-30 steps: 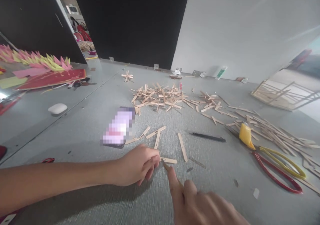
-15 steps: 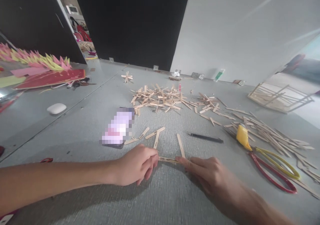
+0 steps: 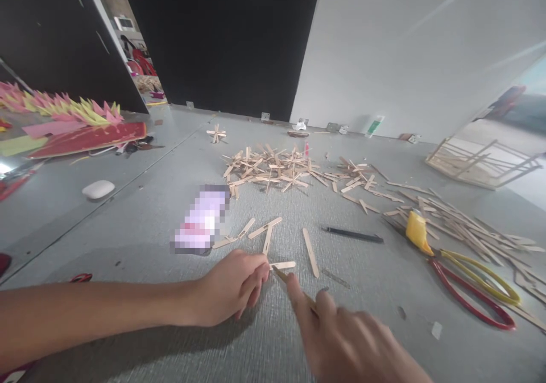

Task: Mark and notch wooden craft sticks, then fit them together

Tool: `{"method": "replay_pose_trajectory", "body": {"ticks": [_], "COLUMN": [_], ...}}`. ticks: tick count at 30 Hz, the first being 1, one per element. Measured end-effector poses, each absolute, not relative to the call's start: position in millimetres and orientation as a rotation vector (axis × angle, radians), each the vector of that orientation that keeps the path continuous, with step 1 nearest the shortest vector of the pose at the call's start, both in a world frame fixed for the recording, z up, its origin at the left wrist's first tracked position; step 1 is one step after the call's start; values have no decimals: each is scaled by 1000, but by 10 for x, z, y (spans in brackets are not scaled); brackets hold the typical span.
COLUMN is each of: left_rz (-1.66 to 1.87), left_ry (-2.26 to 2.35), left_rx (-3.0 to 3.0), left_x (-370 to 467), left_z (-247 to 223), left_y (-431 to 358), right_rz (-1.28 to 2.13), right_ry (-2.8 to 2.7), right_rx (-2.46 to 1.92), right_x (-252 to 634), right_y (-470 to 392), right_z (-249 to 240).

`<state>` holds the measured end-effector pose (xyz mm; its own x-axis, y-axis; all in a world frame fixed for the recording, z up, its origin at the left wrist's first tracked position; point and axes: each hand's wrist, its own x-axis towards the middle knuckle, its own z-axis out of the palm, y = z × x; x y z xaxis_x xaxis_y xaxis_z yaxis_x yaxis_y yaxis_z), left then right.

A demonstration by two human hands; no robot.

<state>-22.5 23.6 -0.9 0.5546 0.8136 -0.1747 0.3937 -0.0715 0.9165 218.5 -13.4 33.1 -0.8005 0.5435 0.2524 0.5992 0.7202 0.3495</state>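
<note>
My left hand (image 3: pixel 239 286) is closed, its fingertips pinching one end of a flat wooden craft stick (image 3: pixel 285 265) against the grey table. The far end of this stick sticks out to the right. My right hand (image 3: pixel 341 332) is closed around a thin, yellowish tool (image 3: pixel 280 274), with its tip touching the stick beside my left fingertips; its exact kind is unclear. Just beyond my left hand lies a slotted stick (image 3: pixel 267 241). To the right, apart from both hands, rests a loose craft stick (image 3: pixel 311 252).
A phone (image 3: pixel 200 221) lies left of several slotted pieces. Behind is a heap of craft sticks (image 3: pixel 268 167). On the right are a black pen (image 3: pixel 353 234), red-and-yellow-handled scissors (image 3: pixel 473 286) and long thin sticks (image 3: pixel 473 232). A white case (image 3: pixel 98 189) sits at left.
My right hand has left the slotted stick and come nearer, now holding the thin tool against a stick. My left hand stays in about the same place.
</note>
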Motion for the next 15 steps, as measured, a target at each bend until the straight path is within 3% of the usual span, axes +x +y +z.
{"method": "replay_pose_trajectory", "body": {"ticks": [8,12,15], "left_rz": [501,522,548], "left_ry": [1006,1008,1035], "left_rx": [1755,1774,1778], "left_x": [-198,-200,-195], "left_z": [50,17,-15], "left_y": [223,197,184], "right_rz": [-115,-190,-443], "right_ry": [-2878,-2836,-2780], "right_rx": [-780,-728,-726], "right_x": [2672,2658,2610], "right_y": [408,413,286], "right_z": [74,52,49]}}
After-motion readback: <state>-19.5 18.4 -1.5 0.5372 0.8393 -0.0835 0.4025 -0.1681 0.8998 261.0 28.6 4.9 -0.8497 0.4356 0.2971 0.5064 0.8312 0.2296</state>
